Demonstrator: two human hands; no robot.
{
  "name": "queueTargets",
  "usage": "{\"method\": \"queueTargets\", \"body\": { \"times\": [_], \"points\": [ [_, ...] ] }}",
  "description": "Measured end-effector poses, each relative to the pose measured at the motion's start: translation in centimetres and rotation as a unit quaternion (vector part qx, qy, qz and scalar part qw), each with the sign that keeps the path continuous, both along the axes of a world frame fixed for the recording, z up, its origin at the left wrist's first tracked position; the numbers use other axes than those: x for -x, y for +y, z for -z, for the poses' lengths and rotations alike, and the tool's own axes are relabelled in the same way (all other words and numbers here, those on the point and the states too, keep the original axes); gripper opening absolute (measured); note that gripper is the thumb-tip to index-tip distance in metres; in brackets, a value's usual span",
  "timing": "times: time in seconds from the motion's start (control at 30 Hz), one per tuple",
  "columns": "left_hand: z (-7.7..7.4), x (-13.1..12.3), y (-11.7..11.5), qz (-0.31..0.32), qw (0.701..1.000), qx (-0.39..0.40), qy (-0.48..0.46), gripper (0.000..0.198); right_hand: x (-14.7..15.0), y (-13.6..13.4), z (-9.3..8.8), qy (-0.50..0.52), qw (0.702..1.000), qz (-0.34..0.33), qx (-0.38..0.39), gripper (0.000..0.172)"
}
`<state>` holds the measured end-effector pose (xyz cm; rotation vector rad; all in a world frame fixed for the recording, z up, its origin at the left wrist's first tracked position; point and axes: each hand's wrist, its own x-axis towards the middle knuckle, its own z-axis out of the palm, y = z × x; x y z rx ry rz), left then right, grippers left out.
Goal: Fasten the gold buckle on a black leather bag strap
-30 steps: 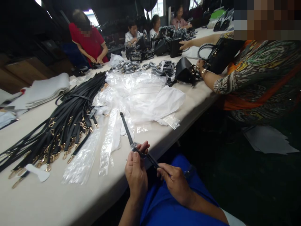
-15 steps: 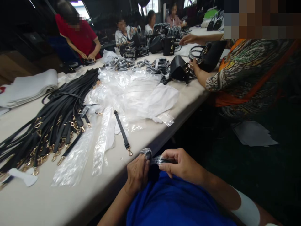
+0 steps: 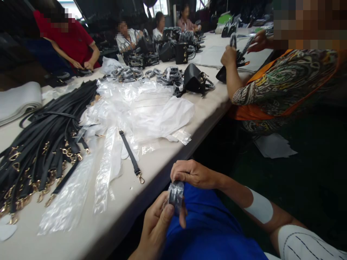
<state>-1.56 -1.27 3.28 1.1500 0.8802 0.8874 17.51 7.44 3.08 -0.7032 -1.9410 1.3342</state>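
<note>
1. I see a long, pale-covered table running away up the view, in a dim room with bright windows at the back.
2. A heap of black straps with gold clasps spreads over its left side, beside clear plastic sleeves. One short black strap lies near the edge, its gold clasp toward me.
3. Past these I make out black handbags and co-workers; the nearest, in a patterned top, sits at the right side.
4. The plastic-wrapped strap bundle is held off the table, just beyond its edge, above the blue garment.
5. Its long axis runs nearly upright in my view, upper end at the right hand, lower end toward the garment.
6. The left hand pinches it, thumb in front, fingers behind.
7. The right hand's bent fingers meet the upper end; I cannot tell whether they pinch or merely press.
</note>
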Motion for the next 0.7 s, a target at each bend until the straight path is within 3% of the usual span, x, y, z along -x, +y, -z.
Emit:
{"method": "queueTargets", "body": {
  "times": [0.13, 0.3, 0.4, 0.47, 0.6, 0.7],
  "points": [
    [-1.6, -1.3, 1.1, -0.114, 0.99, 0.03, -0.073, 0.032, 1.3, -1.8, 0.6, 0.064, 0.991, 0.091, 0.078, 0.046],
    [-1.9, -1.5, 4.3, -0.214, 0.97, 0.025, -0.109, 0.029, 2.6, -3.4, 1.5, 0.078, 0.99, 0.109, 0.053, 0.04],
    [-1.4, -1.1, 6.7, -0.29, 0.953, -0.03, -0.08, 0.031, 3.3, -4.4, 2.4, 0.037, 0.987, 0.133, 0.081, 0.026],
    [-1.0, -0.9, 8.0, -0.329, 0.939, -0.102, -0.003, 0.033, 3.6, -5.2, 2.8, 0.026, 0.983, 0.134, 0.119, 0.028],
    [0.0, -0.5, 8.7, -0.307, 0.889, -0.259, 0.22, 0.033, 2.7, -6.1, 1.4, 0.031, 0.975, 0.123, 0.182, 0.027],
    [1.6, -0.1, 7.7, -0.236, 0.851, -0.363, 0.296, 0.027, 1.0, -5.7, -1.0, -0.007, 0.978, 0.151, 0.142, 0.023]
  ]
}}
